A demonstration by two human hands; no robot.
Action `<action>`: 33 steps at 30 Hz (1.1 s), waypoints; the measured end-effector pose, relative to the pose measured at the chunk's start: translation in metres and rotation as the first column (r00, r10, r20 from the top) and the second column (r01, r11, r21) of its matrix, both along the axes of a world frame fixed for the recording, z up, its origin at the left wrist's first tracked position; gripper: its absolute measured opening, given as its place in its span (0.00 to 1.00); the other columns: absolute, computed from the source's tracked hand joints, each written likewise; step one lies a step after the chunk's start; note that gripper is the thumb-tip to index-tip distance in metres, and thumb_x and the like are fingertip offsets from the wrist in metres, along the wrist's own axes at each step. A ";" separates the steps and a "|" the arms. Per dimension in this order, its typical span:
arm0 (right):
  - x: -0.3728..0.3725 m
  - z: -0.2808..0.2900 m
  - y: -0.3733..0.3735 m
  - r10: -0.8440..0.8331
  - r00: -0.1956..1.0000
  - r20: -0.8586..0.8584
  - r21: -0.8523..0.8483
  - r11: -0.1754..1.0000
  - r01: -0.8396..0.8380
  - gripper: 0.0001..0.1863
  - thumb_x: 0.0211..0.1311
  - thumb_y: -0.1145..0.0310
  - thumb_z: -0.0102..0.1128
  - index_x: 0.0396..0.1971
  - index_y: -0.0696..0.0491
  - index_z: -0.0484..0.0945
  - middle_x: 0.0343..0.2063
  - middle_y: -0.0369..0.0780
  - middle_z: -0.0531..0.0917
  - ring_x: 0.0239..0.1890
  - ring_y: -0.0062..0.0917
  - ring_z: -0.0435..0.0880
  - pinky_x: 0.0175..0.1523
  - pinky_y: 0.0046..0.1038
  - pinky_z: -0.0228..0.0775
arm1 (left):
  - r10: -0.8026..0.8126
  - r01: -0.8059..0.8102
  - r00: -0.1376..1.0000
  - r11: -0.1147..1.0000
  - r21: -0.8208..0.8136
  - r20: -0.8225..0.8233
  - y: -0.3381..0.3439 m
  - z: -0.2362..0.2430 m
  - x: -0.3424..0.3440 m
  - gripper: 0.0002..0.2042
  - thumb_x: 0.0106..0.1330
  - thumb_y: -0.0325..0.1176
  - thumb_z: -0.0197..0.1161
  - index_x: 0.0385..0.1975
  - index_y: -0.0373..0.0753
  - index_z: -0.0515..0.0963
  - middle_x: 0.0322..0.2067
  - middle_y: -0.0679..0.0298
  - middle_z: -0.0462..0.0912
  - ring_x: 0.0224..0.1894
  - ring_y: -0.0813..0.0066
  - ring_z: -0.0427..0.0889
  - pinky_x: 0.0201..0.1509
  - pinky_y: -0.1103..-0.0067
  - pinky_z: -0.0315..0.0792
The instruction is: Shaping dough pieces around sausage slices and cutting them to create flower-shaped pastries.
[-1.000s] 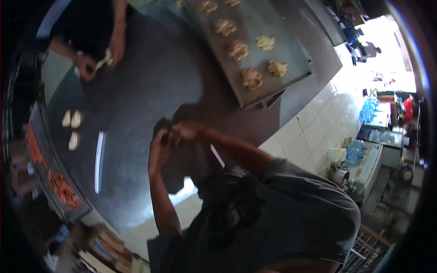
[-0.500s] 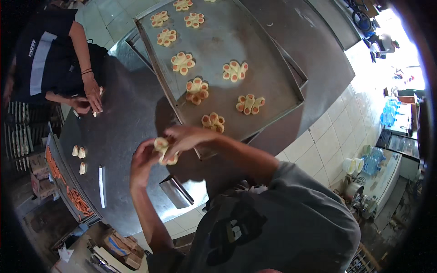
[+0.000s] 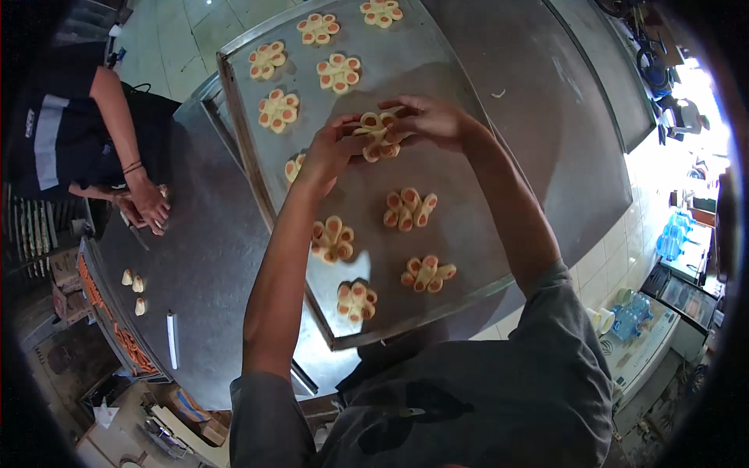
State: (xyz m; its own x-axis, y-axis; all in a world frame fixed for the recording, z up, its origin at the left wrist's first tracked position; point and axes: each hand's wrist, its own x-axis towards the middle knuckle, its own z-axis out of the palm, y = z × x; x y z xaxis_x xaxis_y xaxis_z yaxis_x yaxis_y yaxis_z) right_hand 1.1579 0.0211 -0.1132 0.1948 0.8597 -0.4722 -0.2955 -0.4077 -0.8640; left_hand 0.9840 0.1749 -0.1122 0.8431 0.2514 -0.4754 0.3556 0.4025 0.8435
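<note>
Over the metal baking tray (image 3: 460,234), both my hands hold a flower-shaped sausage bun of raw dough (image 3: 378,138) between them. My left hand (image 3: 331,152) grips its left side, and my right hand (image 3: 431,123) has its fingers on the right side. On the tray lie several more sausage buns, such as one (image 3: 409,209) just below my hands and another (image 3: 339,73) beyond them. One bun (image 3: 293,167) is partly covered by my left hand. Whether the held bun touches the tray, I cannot tell.
At the left, a co-worker's hands (image 3: 148,204) handle dough on the dark table (image 3: 211,257). Small dough pieces (image 3: 138,284) and a white bar (image 3: 172,339) lie nearby. A tray of sausages (image 3: 129,347) stands along the table's left edge. A metal scraper (image 3: 304,377) is near my left elbow.
My hands have carried the sausage bun from beside the tray's near left corner up and right, over the tray's middle. The view has shifted, and the co-worker's hands have moved slightly.
</note>
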 end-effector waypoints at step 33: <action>-0.038 -0.019 0.000 -0.284 0.697 0.658 -0.103 0.883 0.457 0.19 0.52 0.60 0.66 0.40 0.58 0.85 0.38 0.48 0.88 0.42 0.39 0.88 0.48 0.35 0.78 | -0.403 0.426 0.880 0.435 0.793 -0.251 0.048 -0.035 0.087 0.11 0.65 0.38 0.68 0.38 0.38 0.81 0.33 0.62 0.85 0.35 0.70 0.84 0.42 0.74 0.76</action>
State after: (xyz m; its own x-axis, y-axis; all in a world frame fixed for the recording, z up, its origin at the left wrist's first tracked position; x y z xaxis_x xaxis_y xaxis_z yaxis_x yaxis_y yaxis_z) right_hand 1.1195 0.0212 -0.1325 0.7896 0.5278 -0.3131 0.0840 -0.5984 -0.7968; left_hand 1.0707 0.2234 -0.1469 0.9491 0.1523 -0.2758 0.3067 -0.6471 0.6980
